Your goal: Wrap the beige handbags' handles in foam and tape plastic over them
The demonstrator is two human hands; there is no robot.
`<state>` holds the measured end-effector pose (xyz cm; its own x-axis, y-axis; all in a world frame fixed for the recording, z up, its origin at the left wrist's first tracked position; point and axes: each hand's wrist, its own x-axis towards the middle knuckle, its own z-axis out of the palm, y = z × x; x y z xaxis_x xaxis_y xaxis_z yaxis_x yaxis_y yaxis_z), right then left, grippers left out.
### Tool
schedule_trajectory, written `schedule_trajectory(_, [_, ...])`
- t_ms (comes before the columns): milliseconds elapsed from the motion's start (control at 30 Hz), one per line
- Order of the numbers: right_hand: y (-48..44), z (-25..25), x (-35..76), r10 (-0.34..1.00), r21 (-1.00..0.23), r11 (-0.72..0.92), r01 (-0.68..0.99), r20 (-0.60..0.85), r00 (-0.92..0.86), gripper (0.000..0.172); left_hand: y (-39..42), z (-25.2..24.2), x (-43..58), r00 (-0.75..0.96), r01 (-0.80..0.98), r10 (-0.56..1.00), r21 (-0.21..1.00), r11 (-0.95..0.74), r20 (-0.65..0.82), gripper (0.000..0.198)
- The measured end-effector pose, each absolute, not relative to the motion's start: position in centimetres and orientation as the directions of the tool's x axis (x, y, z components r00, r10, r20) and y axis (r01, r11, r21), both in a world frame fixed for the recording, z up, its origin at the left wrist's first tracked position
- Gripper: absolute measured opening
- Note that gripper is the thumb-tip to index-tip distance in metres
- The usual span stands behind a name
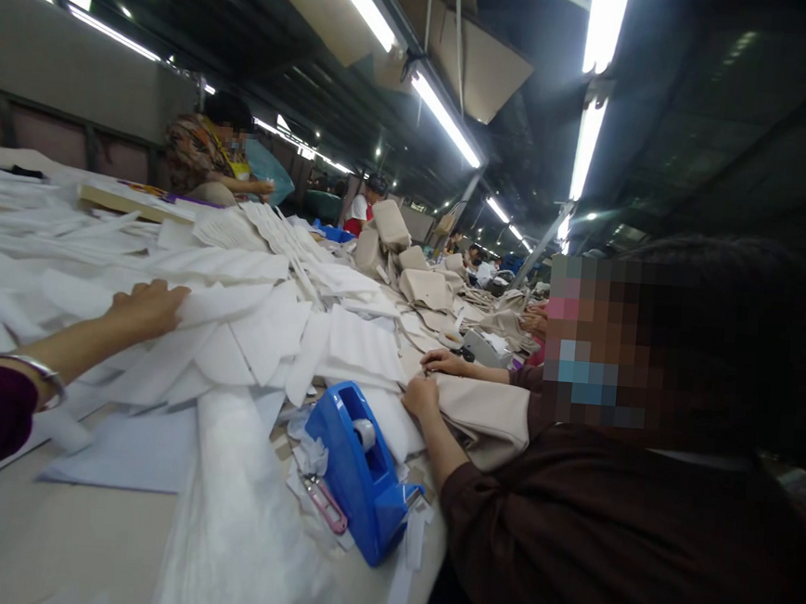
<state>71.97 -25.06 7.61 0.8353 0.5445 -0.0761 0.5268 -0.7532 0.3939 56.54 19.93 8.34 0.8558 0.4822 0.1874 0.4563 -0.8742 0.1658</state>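
Left hand (146,308) at 9 o'clock, fingers together, resting on white cloth pieces (254,327). I cannot tell if it pinches one. Tape dispenser (354,470) at its 4 o'clock.

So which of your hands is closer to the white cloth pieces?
Left. The left hand lies right on the white cloth pieces; the right hand is out of view. The co-worker's hands are by the blue tape dispenser.

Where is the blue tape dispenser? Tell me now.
The blue tape dispenser sits low and centre in the head view, on the table near its edge, with pink-handled snips at its left and a co-worker's hand just above it.
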Motion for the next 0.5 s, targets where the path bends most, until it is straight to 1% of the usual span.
schedule_trajectory(100, [-25.0, 7.2, 72.6, 0.493, 0.444, -0.764, 0.469, -0.068, 0.868, 0.028, 19.7, 8.6, 56.5, 0.837, 0.494, 0.516, 0.155, -0.855, 0.182, 0.047])
schedule_trajectory(267, [-25.0, 6.1, 73.5, 0.459, 0.48, -0.772, 0.416, -0.032, 0.888, 0.025, 19.8, 8.9, 56.4, 0.833, 0.475, 0.515, 0.215, -0.853, 0.201, 0.044])
schedule_trajectory(500, [-25.6, 5.2, 73.6, 0.481, 0.482, -0.778, 0.403, 0.044, 0.876, 0.02, 20.5, 8.0, 57.0, 0.826, 0.495, 0.518, 0.155, -0.855, 0.222, 0.032])
